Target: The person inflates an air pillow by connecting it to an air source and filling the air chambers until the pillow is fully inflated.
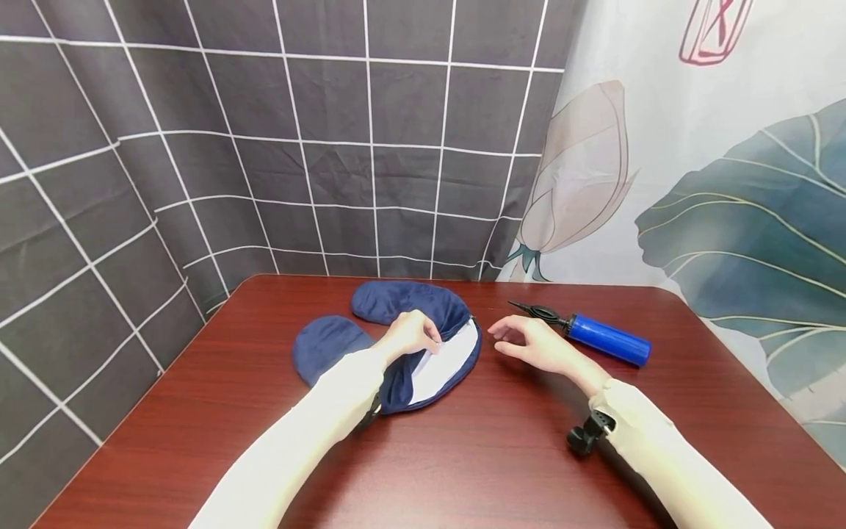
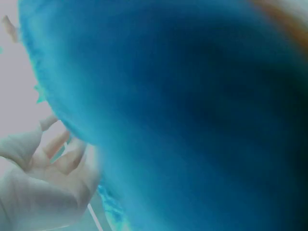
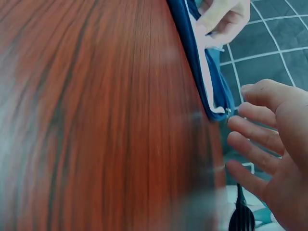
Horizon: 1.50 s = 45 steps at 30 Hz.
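A navy plush U-shaped neck pillow (image 1: 413,297) lies on the table, its cover parted along the outer curve. White material (image 1: 454,361) shows through the gap. Reaching over the pillow, my left hand (image 1: 406,334) pinches a bit of that white material between thumb and fingers; the right wrist view also shows this pinch. Blue fabric fills most of the left wrist view, blurred. To the right of the pillow, my right hand (image 1: 538,345) hovers with relaxed, spread fingers, holding nothing. Just behind it lies a blue hand pump (image 1: 608,339) with a black nozzle end.
The reddish-brown wooden table (image 1: 463,470) reaches back to a dark grid-patterned curtain (image 1: 330,169). A pale curtain (image 1: 595,242) with flower and leaf prints hangs at the right. A black strap device (image 1: 590,432) sits on my right wrist.
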Each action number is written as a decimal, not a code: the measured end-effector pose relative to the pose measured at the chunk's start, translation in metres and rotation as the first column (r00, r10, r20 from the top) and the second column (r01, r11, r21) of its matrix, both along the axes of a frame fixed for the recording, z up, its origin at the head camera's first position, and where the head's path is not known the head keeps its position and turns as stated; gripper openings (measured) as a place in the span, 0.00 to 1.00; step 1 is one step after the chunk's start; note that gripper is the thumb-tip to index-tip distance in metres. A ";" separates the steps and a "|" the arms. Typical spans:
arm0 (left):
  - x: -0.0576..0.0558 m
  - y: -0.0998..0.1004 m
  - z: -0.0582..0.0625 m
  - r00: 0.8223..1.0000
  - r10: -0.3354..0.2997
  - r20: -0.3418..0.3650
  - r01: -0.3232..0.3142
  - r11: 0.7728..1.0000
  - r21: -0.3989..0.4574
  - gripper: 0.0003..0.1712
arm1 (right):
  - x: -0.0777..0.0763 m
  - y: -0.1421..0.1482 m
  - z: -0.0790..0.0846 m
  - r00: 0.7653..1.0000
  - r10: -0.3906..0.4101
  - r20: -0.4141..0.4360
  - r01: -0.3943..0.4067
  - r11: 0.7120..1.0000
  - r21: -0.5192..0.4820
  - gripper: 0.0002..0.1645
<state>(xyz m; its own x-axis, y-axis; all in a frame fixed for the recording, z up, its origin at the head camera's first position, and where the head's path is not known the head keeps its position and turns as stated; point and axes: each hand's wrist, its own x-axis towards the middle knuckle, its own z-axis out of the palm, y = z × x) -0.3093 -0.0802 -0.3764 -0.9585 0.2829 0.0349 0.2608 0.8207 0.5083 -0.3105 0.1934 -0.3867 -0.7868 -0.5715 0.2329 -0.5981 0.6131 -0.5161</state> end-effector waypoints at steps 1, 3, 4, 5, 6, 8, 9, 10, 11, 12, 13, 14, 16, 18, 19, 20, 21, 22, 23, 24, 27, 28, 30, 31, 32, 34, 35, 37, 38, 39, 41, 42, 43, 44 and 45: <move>-0.001 0.000 0.001 1.000 0.004 0.014 -0.004 1.000 -0.002 0.05 | 0.001 0.003 0.001 1.000 -0.010 -0.010 0.010 1.000 0.012 0.18; -0.003 0.000 0.003 0.999 0.018 0.045 -0.018 1.000 0.004 0.05 | 0.002 0.009 0.003 0.999 -0.030 -0.017 0.031 0.999 0.023 0.18; -0.004 0.000 0.004 0.998 0.024 0.057 -0.025 1.000 0.010 0.05 | 0.003 0.011 0.004 0.999 -0.041 -0.018 0.042 0.999 0.026 0.19; -0.005 0.000 0.004 0.997 0.030 0.065 -0.031 0.999 0.015 0.05 | 0.003 0.014 0.004 0.998 -0.050 -0.022 0.051 0.998 0.030 0.19; -0.005 0.000 0.005 0.997 0.038 0.071 -0.039 0.999 0.018 0.05 | 0.004 0.017 0.005 0.998 -0.060 -0.027 0.061 0.998 0.035 0.19; -0.004 0.001 0.004 0.995 0.050 0.082 -0.052 0.998 0.034 0.05 | 0.004 0.024 0.005 0.996 -0.079 -0.036 0.080 0.996 0.039 0.19; -0.004 0.001 0.004 0.995 0.054 0.084 -0.058 0.998 0.039 0.05 | 0.004 0.027 0.005 0.995 -0.089 -0.048 0.091 0.995 0.042 0.18; -0.003 0.001 0.003 0.995 0.058 0.084 -0.062 0.997 0.043 0.05 | 0.004 0.030 0.005 0.993 -0.103 -0.064 0.106 0.993 0.047 0.18; -0.001 0.001 0.003 0.995 0.059 0.078 -0.062 0.997 0.045 0.05 | 0.004 0.034 0.005 0.989 -0.117 -0.087 0.122 0.991 0.051 0.17; 0.000 0.001 0.003 0.996 0.059 0.074 -0.062 0.997 0.043 0.05 | 0.003 0.037 0.005 0.985 -0.134 -0.111 0.140 0.989 0.053 0.17; 0.001 0.001 0.003 0.996 0.059 0.069 -0.062 0.997 0.040 0.04 | 0.003 0.041 0.005 0.978 -0.153 -0.139 0.161 0.986 0.052 0.16; 0.002 0.002 0.003 0.996 0.059 0.061 -0.061 0.998 0.030 0.04 | 0.002 0.045 0.006 0.970 -0.174 -0.169 0.185 0.981 0.053 0.16; 0.004 0.002 0.003 0.998 0.058 0.039 -0.058 0.998 -0.001 0.03 | 0.000 0.054 0.008 0.949 -0.222 -0.224 0.238 0.970 0.051 0.15; 0.006 0.003 0.002 0.998 0.062 0.023 -0.061 0.998 -0.031 0.03 | -0.002 0.064 0.010 0.923 -0.265 -0.279 0.293 0.954 0.063 0.17; 0.007 0.003 0.002 0.998 0.065 0.015 -0.065 0.997 -0.044 0.03 | -0.003 0.070 0.010 0.910 -0.283 -0.303 0.319 0.944 0.079 0.18; 0.007 0.003 0.002 0.998 0.069 0.009 -0.069 0.996 -0.054 0.04 | -0.004 0.076 0.010 0.899 -0.296 -0.323 0.346 0.932 0.106 0.20; 0.007 0.003 0.001 0.997 0.073 0.008 -0.073 0.996 -0.059 0.04 | -0.005 0.082 0.011 0.889 -0.305 -0.341 0.368 0.920 0.137 0.22; 0.007 0.003 0.001 0.997 0.075 0.007 -0.074 0.996 -0.059 0.04 | -0.006 0.087 0.011 0.883 -0.311 -0.351 0.387 0.906 0.171 0.25; 0.007 0.003 0.000 0.997 0.075 0.007 -0.074 0.996 -0.056 0.03 | -0.007 0.093 0.011 0.882 -0.314 -0.352 0.400 0.893 0.207 0.27; 0.007 0.003 -0.001 0.997 0.072 0.004 -0.072 0.996 -0.054 0.04 | -0.008 0.098 0.010 0.885 -0.314 -0.344 0.407 0.880 0.243 0.29; 0.008 0.002 -0.003 0.999 0.048 -0.014 -0.049 0.998 -0.035 0.03 | -0.009 0.110 0.009 0.905 -0.318 -0.282 0.403 0.853 0.330 0.34; 0.008 0.001 -0.004 0.999 0.038 -0.024 -0.038 0.999 -0.028 0.03 | -0.009 0.113 0.008 0.912 -0.321 -0.255 0.396 0.849 0.349 0.35; 0.010 0.000 -0.005 0.999 0.018 -0.046 -0.019 1.000 -0.016 0.03 | -0.009 0.118 0.007 0.923 -0.317 -0.220 0.380 0.846 0.373 0.37; 0.011 0.000 -0.005 0.998 0.011 -0.054 -0.011 1.000 -0.009 0.03 | -0.010 0.120 0.006 0.926 -0.313 -0.211 0.372 0.848 0.378 0.37; 0.011 0.000 -0.005 0.998 0.004 -0.066 -0.004 1.000 -0.006 0.03 | -0.009 0.121 0.006 0.928 -0.308 -0.209 0.367 0.850 0.378 0.36; 0.013 0.000 -0.005 0.997 0.003 -0.073 -0.003 1.000 -0.002 0.03 | -0.008 0.122 0.004 0.930 -0.295 -0.220 0.360 0.857 0.370 0.35; 0.014 0.000 -0.006 0.997 0.003 -0.076 -0.004 1.000 -0.004 0.03 | -0.007 0.122 0.004 0.930 -0.286 -0.230 0.355 0.861 0.364 0.35; 0.015 0.000 -0.006 0.997 0.007 -0.078 -0.008 1.000 -0.011 0.03 | -0.005 0.120 0.004 0.930 -0.269 -0.251 0.347 0.869 0.353 0.33; 0.015 0.001 -0.006 0.997 0.008 -0.082 -0.009 1.000 -0.014 0.03 | -0.003 0.118 0.005 0.929 -0.264 -0.260 0.345 0.872 0.348 0.33; 0.015 0.001 -0.007 0.997 0.009 -0.081 -0.010 1.000 -0.015 0.02 | -0.001 0.117 0.006 0.929 -0.260 -0.265 0.342 0.874 0.344 0.32; 0.015 0.001 -0.007 0.996 0.006 -0.088 -0.008 1.000 -0.015 0.03 | 0.004 0.112 0.010 0.928 -0.256 -0.269 0.339 0.880 0.334 0.32; 0.014 0.001 -0.007 0.996 0.006 -0.092 -0.007 1.000 -0.016 0.03 | 0.006 0.109 0.012 0.928 -0.256 -0.270 0.339 0.881 0.329 0.32; 0.014 0.001 -0.007 0.995 0.004 -0.096 -0.006 1.000 -0.015 0.03 | 0.008 0.106 0.015 0.927 -0.256 -0.273 0.340 0.882 0.327 0.32; 0.014 0.001 -0.007 0.995 0.003 -0.098 -0.004 1.000 -0.013 0.03 | 0.010 0.103 0.017 0.928 -0.254 -0.274 0.338 0.883 0.326 0.32; 0.013 0.001 -0.007 0.995 0.002 -0.098 -0.003 1.000 -0.012 0.03 | 0.013 0.101 0.019 0.930 -0.250 -0.270 0.333 0.885 0.326 0.32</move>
<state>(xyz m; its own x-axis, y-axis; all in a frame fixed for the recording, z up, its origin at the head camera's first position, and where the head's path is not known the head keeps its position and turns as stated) -0.2960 -0.0796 -0.3834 -0.9514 0.2814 0.1251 0.3066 0.8276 0.4701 -0.2980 0.2942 -0.3675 -0.8851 -0.4002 0.2374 -0.4332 0.8950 -0.1062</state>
